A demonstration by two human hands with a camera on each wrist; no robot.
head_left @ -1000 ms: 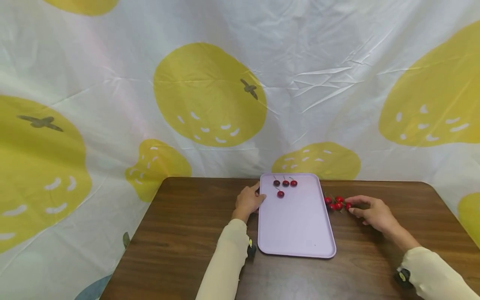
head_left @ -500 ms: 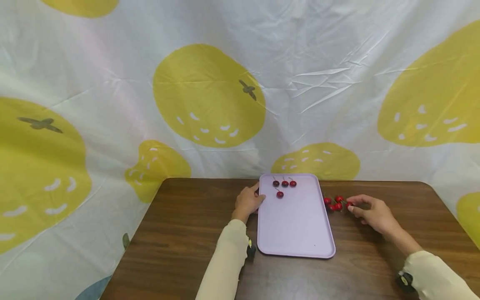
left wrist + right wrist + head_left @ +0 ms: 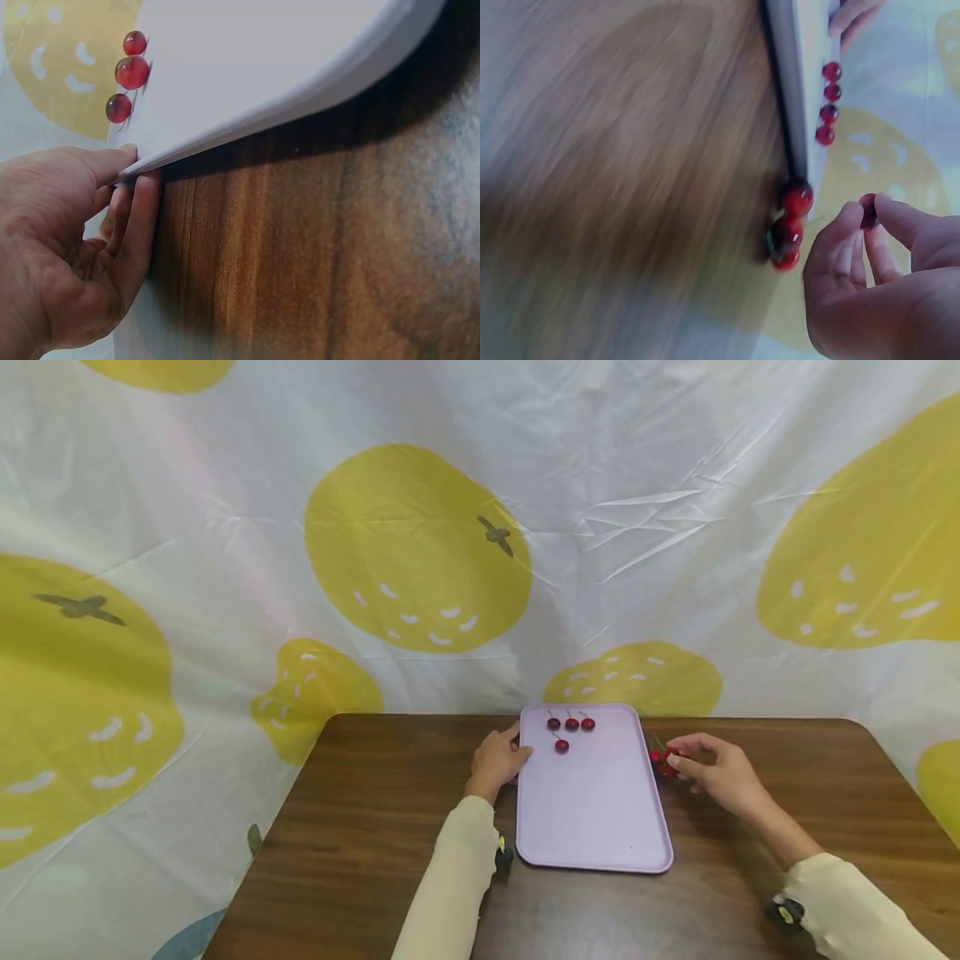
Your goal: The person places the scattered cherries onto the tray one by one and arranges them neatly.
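Shifted left, the right hand [image 3: 725,775] pinches a cherry [image 3: 868,213] near the tray [image 3: 592,814]; the left hand [image 3: 497,763] pinches its left edge.

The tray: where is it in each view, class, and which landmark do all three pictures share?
Head: tray right of centre, in the lower half.
Left wrist: tray across the top, its edge rising to the right.
Right wrist: tray as a narrow slanted strip at the top, right of centre.
Shared landmark: the cherries lying on it.
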